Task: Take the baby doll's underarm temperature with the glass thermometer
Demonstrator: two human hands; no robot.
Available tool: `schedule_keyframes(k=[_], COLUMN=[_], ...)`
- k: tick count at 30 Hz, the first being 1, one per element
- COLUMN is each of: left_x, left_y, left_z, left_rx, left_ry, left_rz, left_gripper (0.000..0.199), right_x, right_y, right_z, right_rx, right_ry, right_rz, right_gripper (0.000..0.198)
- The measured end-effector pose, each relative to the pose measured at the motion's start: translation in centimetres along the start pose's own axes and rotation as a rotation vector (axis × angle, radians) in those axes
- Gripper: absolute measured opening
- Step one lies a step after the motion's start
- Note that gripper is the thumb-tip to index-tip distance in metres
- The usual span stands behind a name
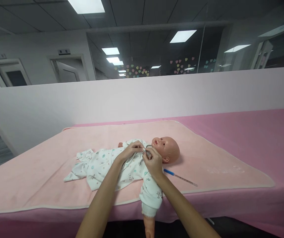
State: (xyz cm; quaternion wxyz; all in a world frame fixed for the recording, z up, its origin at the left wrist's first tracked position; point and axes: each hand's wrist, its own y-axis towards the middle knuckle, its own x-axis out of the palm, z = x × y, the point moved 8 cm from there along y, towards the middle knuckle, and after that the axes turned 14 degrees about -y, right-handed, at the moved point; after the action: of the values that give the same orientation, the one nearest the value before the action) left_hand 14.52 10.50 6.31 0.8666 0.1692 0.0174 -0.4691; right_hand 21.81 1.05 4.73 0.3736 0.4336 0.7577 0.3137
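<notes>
A baby doll [172, 148] lies on its back, head to the right, dressed in a white printed romper [104, 160]. One of its arms hangs over the front edge of the table. At the romper's neck, just below the doll's chin, my left hand [132, 149] and my right hand [154, 162] meet. The fingertips of both are pinched on the collar's edge. A small whitish bit shows between them, too small to name. Beside the doll's shoulder, near my right wrist, lies a thin glass thermometer [185, 180] with a blue end.
A peach blanket [45, 165] is spread under the doll, over a pink table cover [261, 142]. The table's front edge runs close below my forearms. Behind the table stands a low white wall [142, 102] with glass above it.
</notes>
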Motion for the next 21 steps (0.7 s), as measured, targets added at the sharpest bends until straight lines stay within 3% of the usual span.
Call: schedule_keyframes(k=[6, 21], left_x=[-0.18, 0.01], left_y=[-0.05, -0.18], left_z=[0.12, 0.15], left_rx=[0.017, 0.052], left_ry=[0.015, 0.088], left_rz=[0.087, 0.115], left_gripper=[0.01, 0.011], right_x=[0.2, 0.79], right_y=[-0.08, -0.21], right_z=[0.01, 0.36], right_rx=[-0.004, 0.02], right_ry=[-0.046, -0.122], right_rz=[0.006, -0.017], right_gripper=[0.012, 0.005])
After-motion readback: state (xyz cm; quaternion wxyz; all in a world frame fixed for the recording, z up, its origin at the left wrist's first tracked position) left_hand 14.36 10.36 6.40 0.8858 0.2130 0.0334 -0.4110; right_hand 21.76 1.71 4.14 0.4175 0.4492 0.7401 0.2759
